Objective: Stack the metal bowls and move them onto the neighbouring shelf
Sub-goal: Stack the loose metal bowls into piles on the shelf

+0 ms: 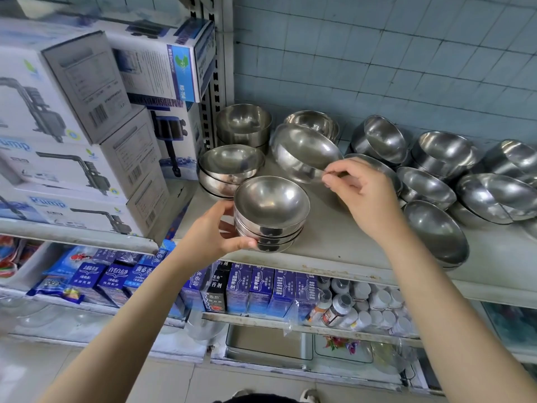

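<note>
My left hand point(215, 231) grips a short stack of nested metal bowls point(271, 213) at the front of the grey shelf point(343, 242). My right hand point(360, 193) pinches the rim of a single metal bowl point(302, 151), which is tilted and lifted above the shelf just behind the stack. Two more stacks of bowls point(229, 167) point(244, 123) stand at the shelf's left end. Several loose bowls point(436, 228) lie tilted and overlapping across the right half.
The neighbouring shelf on the left holds stacked pump boxes point(87, 141). A slotted metal upright point(215, 82) divides the two shelves. Below are rows of blue boxes point(261, 289) and small bottles point(363, 309). A tiled wall point(377, 53) backs the bowl shelf.
</note>
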Action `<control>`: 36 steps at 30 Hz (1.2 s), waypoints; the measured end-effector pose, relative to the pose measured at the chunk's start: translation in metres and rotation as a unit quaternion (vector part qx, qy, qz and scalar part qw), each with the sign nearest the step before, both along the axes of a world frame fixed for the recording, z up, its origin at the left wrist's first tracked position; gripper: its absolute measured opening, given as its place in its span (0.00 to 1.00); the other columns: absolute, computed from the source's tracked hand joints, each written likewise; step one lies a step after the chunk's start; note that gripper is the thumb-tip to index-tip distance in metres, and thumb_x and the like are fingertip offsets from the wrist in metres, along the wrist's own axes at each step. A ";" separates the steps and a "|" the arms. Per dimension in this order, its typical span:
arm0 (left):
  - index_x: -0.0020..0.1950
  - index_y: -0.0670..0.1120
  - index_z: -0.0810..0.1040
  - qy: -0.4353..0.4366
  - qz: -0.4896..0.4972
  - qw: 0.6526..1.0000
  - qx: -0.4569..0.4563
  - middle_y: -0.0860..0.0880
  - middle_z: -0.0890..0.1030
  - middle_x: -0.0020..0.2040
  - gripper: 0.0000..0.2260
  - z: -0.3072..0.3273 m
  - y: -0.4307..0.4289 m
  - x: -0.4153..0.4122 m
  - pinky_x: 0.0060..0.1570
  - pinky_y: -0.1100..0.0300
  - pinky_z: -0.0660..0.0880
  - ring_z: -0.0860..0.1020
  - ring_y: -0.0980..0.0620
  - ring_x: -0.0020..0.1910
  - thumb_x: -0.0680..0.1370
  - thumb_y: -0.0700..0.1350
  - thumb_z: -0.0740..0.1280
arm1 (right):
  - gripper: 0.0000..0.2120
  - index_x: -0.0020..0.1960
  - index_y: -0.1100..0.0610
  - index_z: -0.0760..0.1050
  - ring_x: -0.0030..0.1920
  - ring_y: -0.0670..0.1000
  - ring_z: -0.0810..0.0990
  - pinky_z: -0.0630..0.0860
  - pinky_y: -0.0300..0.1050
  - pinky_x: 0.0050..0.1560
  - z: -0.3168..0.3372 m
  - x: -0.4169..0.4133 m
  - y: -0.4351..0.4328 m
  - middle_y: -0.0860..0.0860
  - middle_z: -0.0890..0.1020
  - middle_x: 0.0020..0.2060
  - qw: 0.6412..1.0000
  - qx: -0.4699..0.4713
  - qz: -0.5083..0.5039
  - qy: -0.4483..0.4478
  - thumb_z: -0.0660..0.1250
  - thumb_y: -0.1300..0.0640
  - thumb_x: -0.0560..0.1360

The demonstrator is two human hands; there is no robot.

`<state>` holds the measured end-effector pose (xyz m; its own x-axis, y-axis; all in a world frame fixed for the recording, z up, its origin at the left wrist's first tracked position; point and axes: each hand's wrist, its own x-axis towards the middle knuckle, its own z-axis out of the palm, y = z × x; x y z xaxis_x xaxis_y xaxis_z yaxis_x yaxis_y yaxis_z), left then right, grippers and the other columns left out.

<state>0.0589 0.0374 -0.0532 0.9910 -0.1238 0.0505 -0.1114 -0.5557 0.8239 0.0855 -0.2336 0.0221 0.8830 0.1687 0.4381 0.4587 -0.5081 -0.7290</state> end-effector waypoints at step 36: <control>0.79 0.52 0.50 -0.007 -0.147 0.973 -0.178 0.57 0.65 0.73 0.48 -0.005 -0.074 0.033 0.71 0.58 0.67 0.67 0.63 0.71 0.69 0.47 0.78 | 0.38 0.73 0.44 0.65 0.73 0.51 0.66 0.68 0.60 0.71 -0.036 -0.070 -0.107 0.45 0.67 0.73 0.933 -0.076 -0.319 0.145 0.76 0.40 0.67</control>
